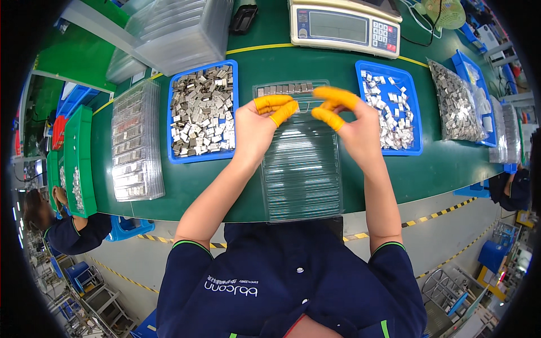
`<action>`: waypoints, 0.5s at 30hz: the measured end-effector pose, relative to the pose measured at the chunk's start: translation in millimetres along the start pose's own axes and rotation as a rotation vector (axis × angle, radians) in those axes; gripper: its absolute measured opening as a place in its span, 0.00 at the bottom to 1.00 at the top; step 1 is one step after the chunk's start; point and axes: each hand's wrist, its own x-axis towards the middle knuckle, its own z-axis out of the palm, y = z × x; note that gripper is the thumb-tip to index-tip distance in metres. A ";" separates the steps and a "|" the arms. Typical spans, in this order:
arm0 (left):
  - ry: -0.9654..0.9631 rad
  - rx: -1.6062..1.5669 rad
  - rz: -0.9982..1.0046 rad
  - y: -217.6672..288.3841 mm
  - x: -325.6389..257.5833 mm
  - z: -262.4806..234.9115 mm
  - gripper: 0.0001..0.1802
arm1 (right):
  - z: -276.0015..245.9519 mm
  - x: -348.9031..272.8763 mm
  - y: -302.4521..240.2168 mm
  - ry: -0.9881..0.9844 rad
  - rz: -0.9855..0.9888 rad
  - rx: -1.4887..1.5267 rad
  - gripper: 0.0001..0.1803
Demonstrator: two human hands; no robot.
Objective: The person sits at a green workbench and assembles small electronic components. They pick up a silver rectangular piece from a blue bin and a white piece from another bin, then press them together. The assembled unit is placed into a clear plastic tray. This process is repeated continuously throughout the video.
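Both my hands, with yellow finger covers on thumb and fingers, hover over the far end of a clear ribbed plastic tray (302,186). My left hand (260,121) is closed in a pinch on a small pale piece (297,107), mostly hidden by the fingertips. A thin bent wire shape (305,106) shows beside that pinch; whether it belongs to the piece I cannot tell. Just to its right, my right hand (352,119) is open, thumb and forefinger apart, the fingers slightly blurred. Small metal-cased parts (284,89) stand in a row in the tray's far slot.
A blue tray (171,121) of metal casings lies left, another blue tray (418,121) of white wired parts right. Stacked clear trays (135,146) stand farther left. Behind are a scale (344,28) and tall plastic stack (180,34). A bag of parts (457,104) lies far right.
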 end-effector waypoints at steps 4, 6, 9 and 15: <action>0.018 -0.043 -0.028 6.6 5.7 10.9 0.12 | 5.7 3.5 8.3 0.014 -0.139 -0.268 0.11; 0.012 -0.101 -0.040 7.8 10.0 13.2 0.13 | 4.3 8.3 8.7 0.036 -0.190 -0.275 0.10; 0.034 -0.010 0.123 7.3 16.6 19.3 0.14 | 1.0 19.1 11.0 0.098 -0.250 -0.346 0.07; -0.008 1.337 0.756 -26.7 22.4 40.2 0.25 | -6.3 39.7 52.7 0.092 -0.160 -0.658 0.08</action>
